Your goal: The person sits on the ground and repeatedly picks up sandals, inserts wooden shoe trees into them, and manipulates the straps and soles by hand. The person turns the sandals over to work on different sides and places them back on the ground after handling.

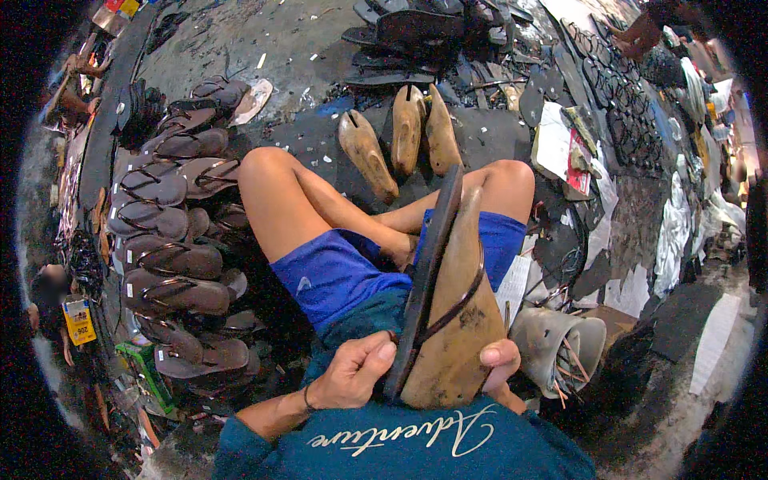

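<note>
In front of my belly, a wooden shoe last (458, 352) stands tilted with its toe pointing away from me. A dark flip-flop (426, 296) is fitted on it, its sole along the left side and its brown strap running across the wood. My right hand (501, 362) grips the last from the right, thumb on the wood and the other fingers mostly hidden behind it. My left hand (352, 374) is closed in a pinch right beside the sole's left edge. What those fingers hold, if anything, is hidden.
Three more wooden lasts (408, 132) lie beyond my crossed legs. Rows of brown flip-flops (172, 260) are stacked on the left. A pale container (560, 348) with sticks in it lies at the right. Dark sandals (408, 40) are piled at the far side.
</note>
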`<state>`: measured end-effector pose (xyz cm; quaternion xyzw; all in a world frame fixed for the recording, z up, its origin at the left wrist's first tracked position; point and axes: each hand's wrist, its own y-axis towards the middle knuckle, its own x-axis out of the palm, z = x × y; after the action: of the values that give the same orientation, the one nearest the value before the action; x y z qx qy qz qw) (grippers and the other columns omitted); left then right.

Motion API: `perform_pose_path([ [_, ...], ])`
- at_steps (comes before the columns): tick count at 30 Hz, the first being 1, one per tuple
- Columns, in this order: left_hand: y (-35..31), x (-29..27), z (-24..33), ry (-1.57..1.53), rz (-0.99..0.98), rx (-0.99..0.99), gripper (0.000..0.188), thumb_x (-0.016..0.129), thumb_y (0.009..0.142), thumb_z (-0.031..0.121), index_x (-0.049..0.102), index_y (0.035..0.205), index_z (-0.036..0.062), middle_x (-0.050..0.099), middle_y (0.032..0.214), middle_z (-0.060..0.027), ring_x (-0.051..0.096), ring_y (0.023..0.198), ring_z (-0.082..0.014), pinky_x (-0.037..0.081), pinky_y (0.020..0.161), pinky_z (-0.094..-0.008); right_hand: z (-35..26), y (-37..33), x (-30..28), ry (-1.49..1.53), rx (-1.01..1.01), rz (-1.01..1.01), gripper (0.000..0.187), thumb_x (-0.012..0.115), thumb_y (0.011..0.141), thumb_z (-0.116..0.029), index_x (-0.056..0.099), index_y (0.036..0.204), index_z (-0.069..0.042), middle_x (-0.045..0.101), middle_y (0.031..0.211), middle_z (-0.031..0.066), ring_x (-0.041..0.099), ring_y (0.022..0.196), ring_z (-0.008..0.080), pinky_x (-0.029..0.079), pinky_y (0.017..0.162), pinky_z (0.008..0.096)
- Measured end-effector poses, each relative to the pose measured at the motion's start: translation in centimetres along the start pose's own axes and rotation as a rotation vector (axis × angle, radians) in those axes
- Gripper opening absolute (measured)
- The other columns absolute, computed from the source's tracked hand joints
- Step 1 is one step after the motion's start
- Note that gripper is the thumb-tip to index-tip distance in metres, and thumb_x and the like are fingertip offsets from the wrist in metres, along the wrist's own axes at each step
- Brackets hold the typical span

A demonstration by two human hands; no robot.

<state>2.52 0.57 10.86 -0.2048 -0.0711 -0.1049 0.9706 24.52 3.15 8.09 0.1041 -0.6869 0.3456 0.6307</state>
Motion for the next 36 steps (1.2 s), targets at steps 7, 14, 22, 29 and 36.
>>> perform_pose_path([
  [7, -0.5, -0.8, -0.8, -0.318, -0.044, -0.140, 0.032, 0.054, 0.105, 0.034, 0.052, 0.086, 0.0076, 0.044, 0.080, 0.0065, 0.035, 0.072, -0.0054, 0.033, 0.063, -0.0241, 0.5, 0.6, 0.0, -0.071, -0.029, -0.082, 0.095, 0.067, 0.067, -0.020, 0.027, 0.150, 0.005, 0.050, 0.141, 0.0276, 0.055, 0.124, 0.0424, 0.042, 0.109, 0.0528],
  [14, 1.8, -1.0, -4.1, -0.601, -0.046, -0.125, 0.080, 0.068, 0.095, 0.038, 0.028, 0.153, 0.0005, 0.045, 0.144, -0.0076, 0.043, 0.131, -0.0168, 0.034, 0.110, -0.0336, -1.3, 4.5, -1.1, -0.659, -0.089, -0.095, 0.101, 0.079, 0.065, -0.017, 0.029, 0.150, 0.002, 0.051, 0.142, 0.0215, 0.053, 0.125, 0.0374, 0.040, 0.110, 0.0481],
  [22, 2.4, -5.1, -7.1, 0.011, 0.087, 0.026, 0.079, 0.061, 0.093, 0.007, 0.016, 0.158, -0.0011, 0.032, 0.159, -0.0143, 0.032, 0.144, -0.0209, 0.025, 0.118, -0.0345, 2.1, 10.5, -5.0, -1.208, 0.192, 0.125, 0.114, 0.088, 0.071, -0.015, 0.011, 0.154, -0.001, 0.041, 0.146, 0.0180, 0.039, 0.138, 0.0285, 0.031, 0.117, 0.0422],
  [29, 2.1, -4.5, -9.1, -0.335, 0.201, -0.097, 0.075, 0.056, 0.086, 0.001, 0.029, 0.156, -0.0002, 0.043, 0.152, -0.0113, 0.040, 0.139, -0.0203, 0.029, 0.117, -0.0349, 3.0, 10.3, -6.2, -1.322, 0.115, 0.225, 0.096, 0.086, 0.066, -0.024, 0.034, 0.143, 0.002, 0.050, 0.131, 0.0131, 0.047, 0.125, 0.0251, 0.035, 0.111, 0.0397],
  [36, 2.7, -4.6, -9.8, -0.106, 0.299, -0.040, 0.061, 0.054, 0.090, 0.001, 0.038, 0.149, -0.0046, 0.051, 0.144, -0.0122, 0.047, 0.133, -0.0190, 0.033, 0.115, -0.0331, 2.9, 11.5, -6.9, -1.368, 0.157, 0.173, 0.105, 0.085, 0.067, -0.019, 0.021, 0.149, 0.002, 0.046, 0.137, 0.0149, 0.046, 0.129, 0.0272, 0.035, 0.113, 0.0408],
])
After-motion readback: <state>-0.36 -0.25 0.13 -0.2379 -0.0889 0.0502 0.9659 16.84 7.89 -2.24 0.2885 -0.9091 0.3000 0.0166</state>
